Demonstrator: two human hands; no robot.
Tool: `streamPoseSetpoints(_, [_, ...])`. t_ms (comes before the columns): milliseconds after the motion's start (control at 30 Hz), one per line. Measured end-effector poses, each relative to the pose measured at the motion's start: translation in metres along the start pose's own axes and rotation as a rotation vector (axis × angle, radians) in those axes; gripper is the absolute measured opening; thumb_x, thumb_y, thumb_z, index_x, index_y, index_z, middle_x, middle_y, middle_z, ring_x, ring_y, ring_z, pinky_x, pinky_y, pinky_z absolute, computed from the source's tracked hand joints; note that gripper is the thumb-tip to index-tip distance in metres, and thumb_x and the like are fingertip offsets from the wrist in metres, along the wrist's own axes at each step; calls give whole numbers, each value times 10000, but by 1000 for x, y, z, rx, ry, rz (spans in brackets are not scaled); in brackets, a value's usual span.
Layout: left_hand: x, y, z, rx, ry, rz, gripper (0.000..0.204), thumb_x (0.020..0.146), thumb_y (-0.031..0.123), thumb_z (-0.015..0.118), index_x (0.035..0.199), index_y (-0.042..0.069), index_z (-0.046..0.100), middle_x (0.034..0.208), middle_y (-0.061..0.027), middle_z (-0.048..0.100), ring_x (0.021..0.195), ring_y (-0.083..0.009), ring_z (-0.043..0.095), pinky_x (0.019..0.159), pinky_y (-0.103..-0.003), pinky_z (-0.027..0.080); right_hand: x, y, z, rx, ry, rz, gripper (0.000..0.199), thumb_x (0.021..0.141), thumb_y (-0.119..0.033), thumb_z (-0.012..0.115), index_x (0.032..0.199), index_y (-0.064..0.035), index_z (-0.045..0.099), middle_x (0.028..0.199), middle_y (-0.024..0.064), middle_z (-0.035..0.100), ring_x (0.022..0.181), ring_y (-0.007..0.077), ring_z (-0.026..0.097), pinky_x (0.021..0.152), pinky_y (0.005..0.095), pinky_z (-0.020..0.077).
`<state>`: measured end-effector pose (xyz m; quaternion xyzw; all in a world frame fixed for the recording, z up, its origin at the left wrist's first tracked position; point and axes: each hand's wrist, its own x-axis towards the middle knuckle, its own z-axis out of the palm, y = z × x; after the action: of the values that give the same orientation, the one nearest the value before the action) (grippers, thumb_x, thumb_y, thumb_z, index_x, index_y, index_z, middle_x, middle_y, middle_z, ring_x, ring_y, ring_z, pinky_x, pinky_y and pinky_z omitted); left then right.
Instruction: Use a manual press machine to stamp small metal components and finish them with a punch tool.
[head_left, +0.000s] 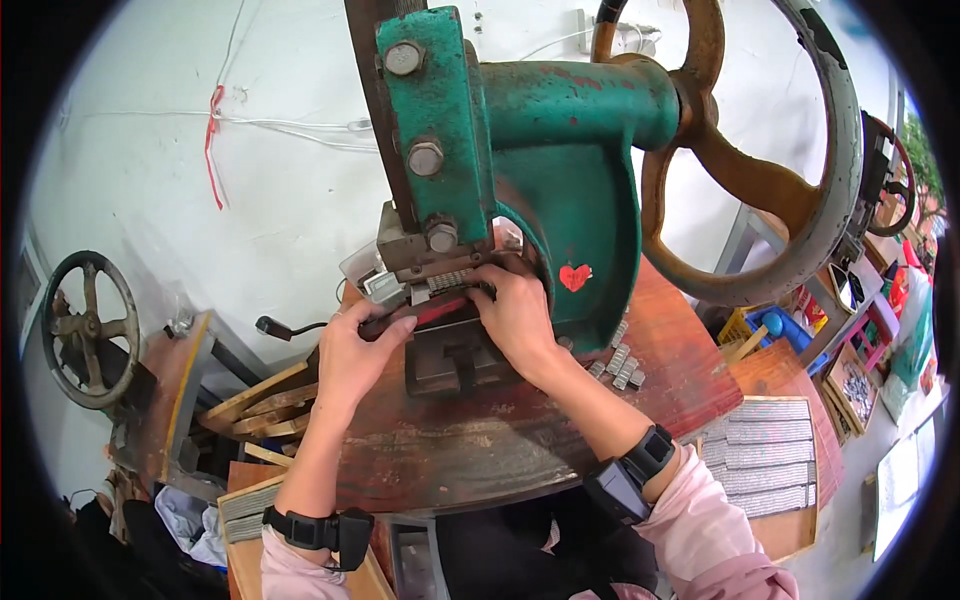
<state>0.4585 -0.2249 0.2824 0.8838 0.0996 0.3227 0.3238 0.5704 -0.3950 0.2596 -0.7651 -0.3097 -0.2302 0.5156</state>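
Observation:
A green hand press stands in front of me, its ram and bolted front plate just above my hands. My left hand is closed, thumb on top, on the left end of a narrow dark bar with a red face. My right hand is closed round the bar's right end, its fingertips bent beside a row of small metal pieces. This row lies along the bar, beneath the press head. Left of it is a pale metal block. Below the bar is the slotted dark press base.
Several small metal block strips lie right of the press on the red-brown table. A wooden tray of metal strips sits at right, another at lower left. The large handwheel rises at upper right; a lever sticks out left.

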Motion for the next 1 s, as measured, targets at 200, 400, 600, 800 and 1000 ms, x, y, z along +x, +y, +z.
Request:
streamPoseSetpoints(200, [8,-1,5,37,-44,-14,380,724,334,776,885,4,680,767,-160,639,695,-261,619,644,-347,472,-8,-5,-12,-6,50,-83,247,771,-24,665,1018,-23,652,1110,230,560,1045,403,539,889,424,450])
streamPoseSetpoints(400, [11,6,18,100,-73,32,379,746,258,770,988,-10,655,858,-127,654,744,-205,629,708,-296,484,-41,-12,-45,33,-48,-142,290,803,-26,644,1091,-22,607,1185,229,494,1042,391,542,871,419,473])
streamPoseSetpoints(600, [6,26,23,529,-185,-82,551,866,421,598,1285,70,530,1304,-187,507,1257,-321,413,1017,-548,287,-67,-8,-89,34,-71,-172,276,805,-21,649,1078,-19,604,1188,212,486,987,349,579,848,395,491])
streamPoseSetpoints(800, [8,43,33,571,-356,-81,592,925,491,436,1395,133,414,1484,-181,283,1393,-373,159,1058,-646,86,-81,2,-125,-53,-95,-115,249,806,-40,657,1052,-33,618,1193,209,499,1046,373,547,879,417,472])
streamPoseSetpoints(1000, [19,41,26,529,-446,-160,611,917,542,412,1428,209,373,1502,-229,218,1412,-415,42,1044,-681,62,-91,9,-148,-110,-69,-104,246,806,-53,662,1049,-35,624,1181,202,518,1061,377,536,887,418,464])
